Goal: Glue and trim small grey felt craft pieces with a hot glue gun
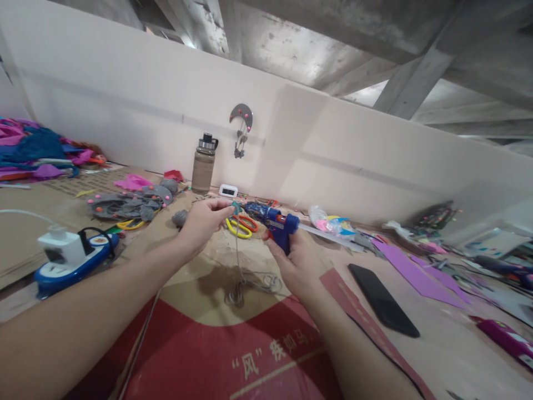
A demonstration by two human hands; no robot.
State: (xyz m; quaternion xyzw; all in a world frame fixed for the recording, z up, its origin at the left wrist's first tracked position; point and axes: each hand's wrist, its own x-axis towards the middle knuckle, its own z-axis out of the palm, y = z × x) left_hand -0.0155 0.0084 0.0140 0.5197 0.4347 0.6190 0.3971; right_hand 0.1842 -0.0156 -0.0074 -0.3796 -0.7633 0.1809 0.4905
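My right hand [296, 265] grips a blue glue gun [275, 223] by its handle, nozzle pointing left. My left hand [204, 221] is closed in a pinch at the nozzle tip, holding a thin grey string [237, 250] that hangs down into a loose coil [250, 286] on the cardboard [200, 344]. A small teal bit shows at the pinch, too small to name. Both hands hover above the cardboard-covered table.
Yellow and orange scissors [242, 225] lie just behind the hands. A black phone [383, 300] lies at right, a blue power strip [70, 258] with white charger at left. A water bottle [204, 164], grey felt pieces [133, 204] and purple foam sheets [416, 272] lie around.
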